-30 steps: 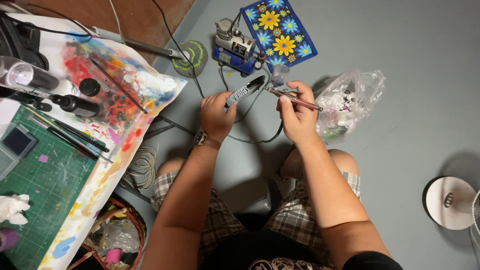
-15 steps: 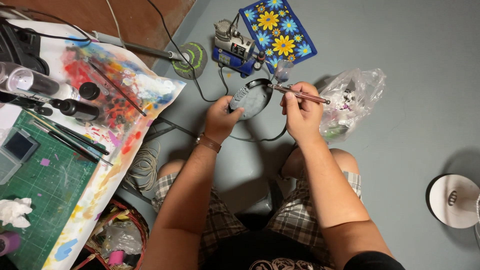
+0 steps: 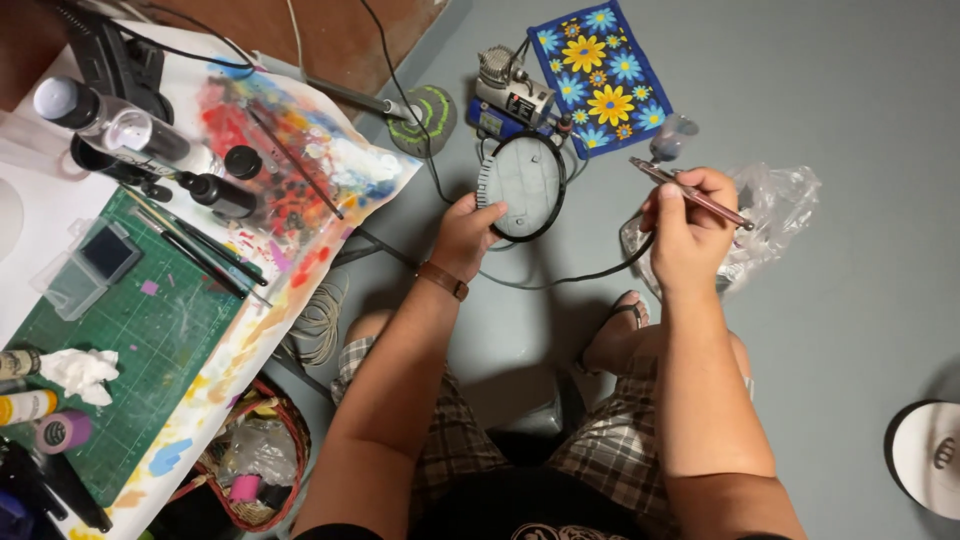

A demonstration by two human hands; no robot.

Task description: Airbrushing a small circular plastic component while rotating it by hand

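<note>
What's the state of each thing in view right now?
left hand: gripping the oval base at its edge
oval base: held up, flat face to the camera
right hand: closed on the airbrush
airbrush: held level, hose hanging below
compressor: upright on the floor
plastic bag: crumpled on the floor
black-capped bottle: capped, lying on the paint-stained paper

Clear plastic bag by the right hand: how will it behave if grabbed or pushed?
The clear plastic bag looks crumpled and thin, so probably floppy and light. It would likely crinkle and deform, not slide whole. Its small contents may shift; what they are can't be told. The right hand holds an airbrush beside it.
</note>
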